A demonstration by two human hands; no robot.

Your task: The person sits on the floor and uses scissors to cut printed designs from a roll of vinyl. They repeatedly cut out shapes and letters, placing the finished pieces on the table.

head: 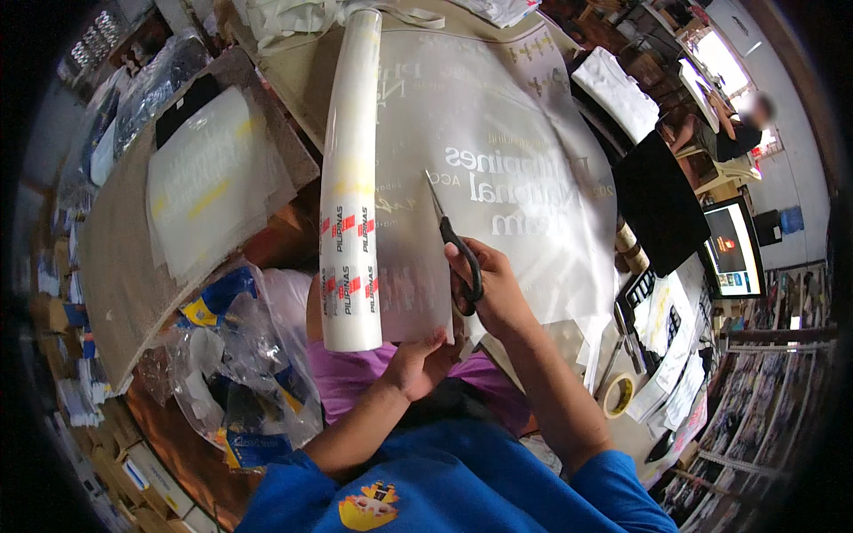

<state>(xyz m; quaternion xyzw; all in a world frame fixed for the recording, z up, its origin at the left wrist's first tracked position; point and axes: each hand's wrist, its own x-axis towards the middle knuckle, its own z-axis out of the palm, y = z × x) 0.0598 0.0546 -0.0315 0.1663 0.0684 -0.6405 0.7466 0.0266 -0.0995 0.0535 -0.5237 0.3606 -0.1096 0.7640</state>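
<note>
My right hand [486, 286] holds a pair of black-handled scissors [460, 253], their blades close together and pointing up and left over a translucent printed transfer film sheet [426, 133]. Below it, my left hand [426, 363] grips the near edge of the film between thumb and fingers. To the left of both hands lies a long roll of the same film [350, 166], with red and black print on its near half. The sheet runs from the roll to the right across the table, showing mirrored white lettering.
At left, a board [113, 266] bears translucent printed sheets [200, 180]. Clear plastic bags [246, 373] lie below it. On the right are a tape roll [618, 394], a black panel [660, 200], folded white cloth [616, 93] and a monitor [733, 250]. Another person [733, 136] sits at the far right.
</note>
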